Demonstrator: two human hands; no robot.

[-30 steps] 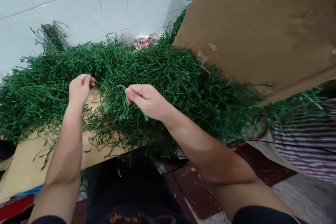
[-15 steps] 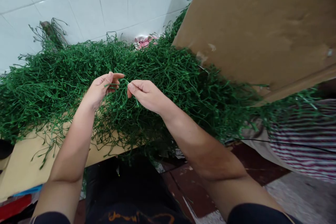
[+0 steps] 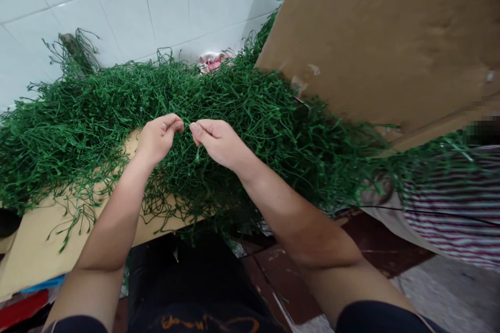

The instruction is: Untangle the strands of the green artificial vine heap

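A large tangled heap of thin green plastic-looking stems (image 3: 250,109) with small budded tips lies in front of me. Over its near middle, my right hand (image 3: 221,143) pinches a green stem (image 3: 198,152) between thumb and forefinger, and an end dangles under the fingers. My left hand (image 3: 158,138) is closed in a pinch just to the left, its fingertips a small gap from the right ones. It appears to grip the same thin strand, though its fingers mostly cover what is in them.
Beneath the heap is a tan cardboard sheet (image 3: 42,234). A big brown cardboard panel (image 3: 375,47) leans at the upper right. Behind stands a white tiled wall (image 3: 117,5). Striped cloth (image 3: 449,218) and a black cable (image 3: 425,212) are at the right.
My left hand's fingers, spread half a second ago with a stem across them, have closed into a pinch, and the hand has turned palm down. The right hand has hardly moved.
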